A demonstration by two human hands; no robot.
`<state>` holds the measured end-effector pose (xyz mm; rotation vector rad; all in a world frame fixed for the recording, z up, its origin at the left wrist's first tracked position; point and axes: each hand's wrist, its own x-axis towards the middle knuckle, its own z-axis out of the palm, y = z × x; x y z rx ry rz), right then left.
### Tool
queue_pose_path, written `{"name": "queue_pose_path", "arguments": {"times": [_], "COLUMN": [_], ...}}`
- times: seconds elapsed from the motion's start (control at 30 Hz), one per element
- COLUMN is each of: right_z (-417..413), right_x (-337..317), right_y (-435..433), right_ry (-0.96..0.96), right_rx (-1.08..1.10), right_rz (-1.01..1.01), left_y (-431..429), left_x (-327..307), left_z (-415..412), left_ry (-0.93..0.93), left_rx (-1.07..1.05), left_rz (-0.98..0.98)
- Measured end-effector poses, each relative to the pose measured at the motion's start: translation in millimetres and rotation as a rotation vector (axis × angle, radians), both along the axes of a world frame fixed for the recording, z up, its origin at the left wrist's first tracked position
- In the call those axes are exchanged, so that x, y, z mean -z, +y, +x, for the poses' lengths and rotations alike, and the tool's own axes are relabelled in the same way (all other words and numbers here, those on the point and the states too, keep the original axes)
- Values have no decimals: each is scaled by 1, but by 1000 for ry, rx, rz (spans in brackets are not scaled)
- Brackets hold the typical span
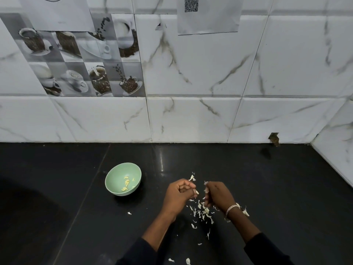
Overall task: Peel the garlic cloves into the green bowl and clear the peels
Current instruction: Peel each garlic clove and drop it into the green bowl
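A green bowl stands on the black counter, left of my hands, with several peeled garlic cloves inside. My left hand is curled and pinches a pale garlic clove at its fingertips. Just right of it, my right hand has its fingers curled on a bit of peel near the same spot; what it holds is mostly hidden. White garlic peels lie scattered on the counter below and between both hands.
The black counter runs to a white marbled tile wall at the back and a side wall at the far right. More loose peels lie near the front edge and one below the bowl.
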<state>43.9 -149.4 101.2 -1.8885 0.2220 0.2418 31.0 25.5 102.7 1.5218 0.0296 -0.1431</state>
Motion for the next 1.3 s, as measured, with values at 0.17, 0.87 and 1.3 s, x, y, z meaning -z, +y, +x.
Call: {"name": "queue_pose_path", "arguments": {"times": [0.17,0.87,1.3], "right_z": [4,9,47], "right_x": [20,13,-4], "right_y": [-2,49,154], "right_ry": [-19,-238,-413], "right_rx": [-70,-308,-509], "right_rz": [-336,-178,-224], "left_y": [4,41,124], "left_x": [4,19,15], "left_z": [0,-6,-14], "left_ry": [43,64,200], "left_rx": [-31,-251,-520], "left_rz": [2,95,-473]}}
